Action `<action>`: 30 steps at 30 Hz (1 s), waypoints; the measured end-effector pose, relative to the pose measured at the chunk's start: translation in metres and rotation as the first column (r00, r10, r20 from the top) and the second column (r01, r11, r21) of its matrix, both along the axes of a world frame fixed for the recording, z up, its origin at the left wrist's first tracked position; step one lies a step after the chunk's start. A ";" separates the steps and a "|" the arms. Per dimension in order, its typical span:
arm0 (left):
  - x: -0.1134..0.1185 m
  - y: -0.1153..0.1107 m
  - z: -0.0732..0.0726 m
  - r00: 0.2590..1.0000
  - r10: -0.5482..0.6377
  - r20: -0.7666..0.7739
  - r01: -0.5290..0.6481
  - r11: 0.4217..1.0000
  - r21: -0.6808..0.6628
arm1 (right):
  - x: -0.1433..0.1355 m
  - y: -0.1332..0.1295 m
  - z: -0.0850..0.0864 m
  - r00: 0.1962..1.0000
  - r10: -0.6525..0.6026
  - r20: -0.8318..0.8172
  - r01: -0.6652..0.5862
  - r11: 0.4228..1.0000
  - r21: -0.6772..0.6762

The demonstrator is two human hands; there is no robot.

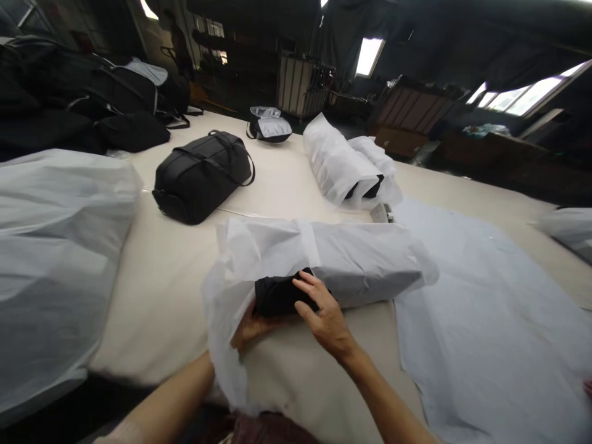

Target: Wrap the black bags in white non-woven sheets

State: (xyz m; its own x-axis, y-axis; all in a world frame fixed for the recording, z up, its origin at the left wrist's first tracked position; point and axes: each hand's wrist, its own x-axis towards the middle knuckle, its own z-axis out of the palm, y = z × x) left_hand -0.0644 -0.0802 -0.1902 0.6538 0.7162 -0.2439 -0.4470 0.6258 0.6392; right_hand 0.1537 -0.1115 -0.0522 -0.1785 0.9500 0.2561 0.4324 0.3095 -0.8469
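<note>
A black bag lies lengthwise in front of me, mostly inside a translucent white wrapper. Its left part shows through the wrapper's open side. My left hand reaches inside the loose flap and holds the bag from below at its left end; some of its fingers are hidden. Against the bag's top and front rests my right hand, fingers stretched out and thumb apart.
A black duffel bag and a small bag with silvery lining stand farther back. Wrapped bags lie behind the wrapper. White sheeting covers the right side; black bags pile up at left. A hand shows at the right edge.
</note>
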 end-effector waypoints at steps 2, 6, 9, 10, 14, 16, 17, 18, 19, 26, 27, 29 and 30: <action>-0.017 -0.021 -0.008 0.998 0.041 -0.056 -0.046 0.995 -0.087 | 0.007 -0.005 0.003 0.987 -0.032 -0.159 0.012 0.992 -0.122; -0.061 -0.068 -0.006 0.971 0.176 -0.161 -0.200 0.969 -0.148 | 0.022 -0.030 -0.005 0.915 -0.255 -0.314 0.127 0.918 -0.375; -0.089 -0.097 0.004 0.932 0.285 -0.224 -0.322 0.935 -0.147 | 0.042 -0.057 -0.024 0.908 -0.326 -0.263 0.170 0.861 -0.480; -0.097 -0.105 0.007 0.918 0.318 -0.236 -0.357 0.923 -0.145 | 0.050 -0.066 -0.031 0.909 -0.342 -0.238 0.182 0.839 -0.513; -0.112 -0.127 0.021 0.877 0.432 -0.212 -0.461 0.880 -0.114 | 0.076 -0.095 -0.054 0.913 -0.377 -0.154 0.220 0.774 -0.594; -0.109 -0.137 0.028 0.886 0.425 -0.188 -0.445 0.892 -0.077 | 0.081 -0.106 -0.062 0.924 -0.355 -0.145 0.196 0.763 -0.616; -0.105 -0.141 0.033 0.891 0.407 -0.199 -0.425 0.904 -0.054 | 0.081 -0.111 -0.065 0.931 -0.332 -0.149 0.171 0.762 -0.625; -0.098 -0.144 0.037 0.893 0.385 -0.233 -0.402 0.915 -0.029 | 0.079 -0.115 -0.067 0.940 -0.302 -0.156 0.141 0.764 -0.629; -0.089 -0.147 0.040 0.886 0.364 -0.287 -0.381 0.925 -0.004 | 0.076 -0.119 -0.069 0.950 -0.265 -0.163 0.107 0.771 -0.628; -0.030 -0.133 0.047 0.735 0.411 -0.539 -0.419 0.901 0.116 | 0.062 -0.147 -0.075 0.994 0.059 -0.090 -0.100 0.817 -0.568; -0.029 -0.128 0.048 0.719 0.421 -0.553 -0.433 0.894 0.117 | 0.066 -0.149 -0.077 0.994 0.082 -0.076 -0.111 0.820 -0.562; -0.032 -0.119 0.054 0.688 0.445 -0.573 -0.453 0.881 0.140 | 0.077 -0.153 -0.081 0.994 0.092 -0.051 -0.105 0.829 -0.550; -0.035 -0.114 0.058 0.671 0.463 -0.579 -0.464 0.871 0.158 | 0.083 -0.154 -0.083 0.996 0.081 -0.039 -0.089 0.834 -0.544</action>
State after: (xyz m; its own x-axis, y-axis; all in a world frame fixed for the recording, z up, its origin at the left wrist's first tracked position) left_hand -0.0995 -0.1945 -0.1321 -0.0344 0.8868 -0.4608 -0.2216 0.4428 0.8688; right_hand 0.2368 -0.2654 -0.1352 -0.2652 0.9178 -0.2956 0.4127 -0.1691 -0.8950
